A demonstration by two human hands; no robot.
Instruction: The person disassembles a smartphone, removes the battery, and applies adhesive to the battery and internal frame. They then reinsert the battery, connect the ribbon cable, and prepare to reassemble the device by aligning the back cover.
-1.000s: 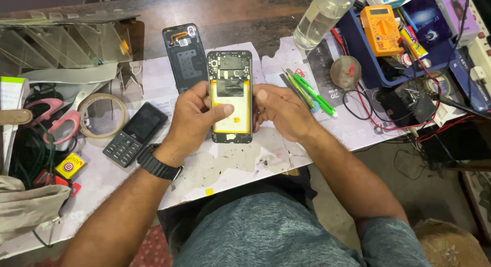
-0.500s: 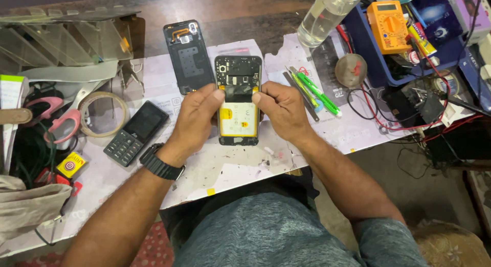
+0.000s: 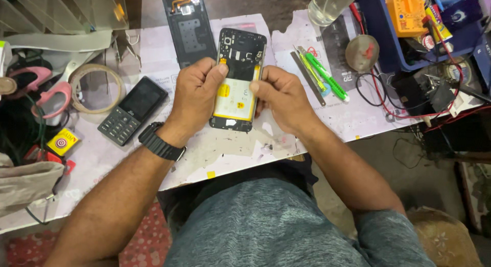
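My left hand (image 3: 197,96) and right hand (image 3: 284,98) are both closed on the opened phone (image 3: 238,78), gripping its side edges above the tabletop (image 3: 230,154).

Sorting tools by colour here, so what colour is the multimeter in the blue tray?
Orange; the multimeter shows best, top right, in the head view.

Battery label (image 3: 234,99): white and yellow rectangle inside the opened phone, directly between the thumbs of both hands.
Keypad phone screen (image 3: 141,100): dark, blank rectangle, left of the left-hand fingers.
Small packet (image 3: 62,142): yellow square with red target mark, far left of the fingers.
Meter display (image 3: 405,1): grey window on orange case, well right of and beyond the right-hand fingers.
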